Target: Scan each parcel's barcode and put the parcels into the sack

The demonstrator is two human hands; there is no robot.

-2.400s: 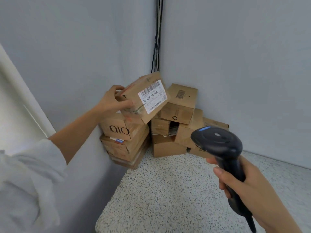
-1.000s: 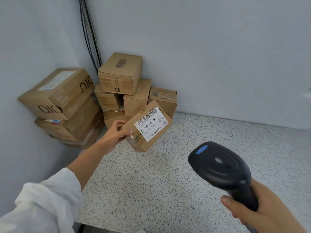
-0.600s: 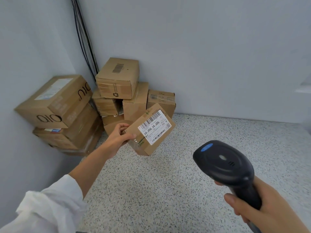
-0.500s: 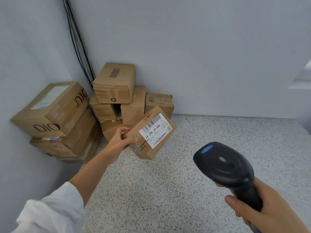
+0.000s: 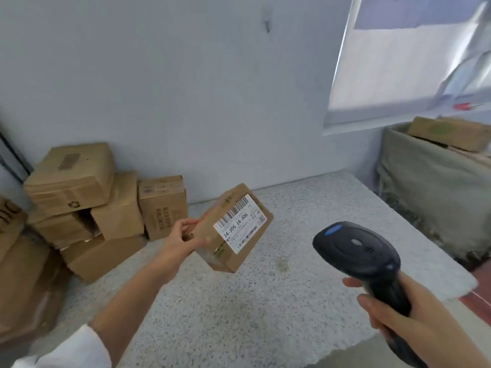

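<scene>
mid-task, one parcel in hand. left hand (image 5: 183,240) gripped the parcel (image 5: 233,232) by its left end, thumb on the top face, fingers curled round the edge. the parcel was in the air at frame centre, tilted, above the speckled surface (image 5: 239,309) and touching nothing else. its label (image 5: 240,223), barcode plus "j4-j06", faced up and was uncovered.

right hand (image 5: 414,325) at 5 o'clock was wrapped round the scanner (image 5: 356,251) handle. the scanner head pointed toward 10 o'clock at the parcel, near it but apart. couldn't tell if the trigger was pressed, and no beam showed on the label, so i'd call this scan unconfirmed.

done: the sack (image 5: 430,192) at 3 o'clock stood open with a box (image 5: 451,132) showing at its mouth, so at least one parcel looked bagged. the rest of its contents were hidden.

left: the pile (image 5: 87,205) at 9 o'clock against the wall (image 5: 186,88) had at least five boxes stacked, with more cut off at 8 o'clock. each needed a scan and then the sack.

my read: well short of done, since more boxes showed in the pile than in the sack. this parcel needed its scan confirmed, then a carry toward 3 o'clock. the sack was well apart from it.
</scene>
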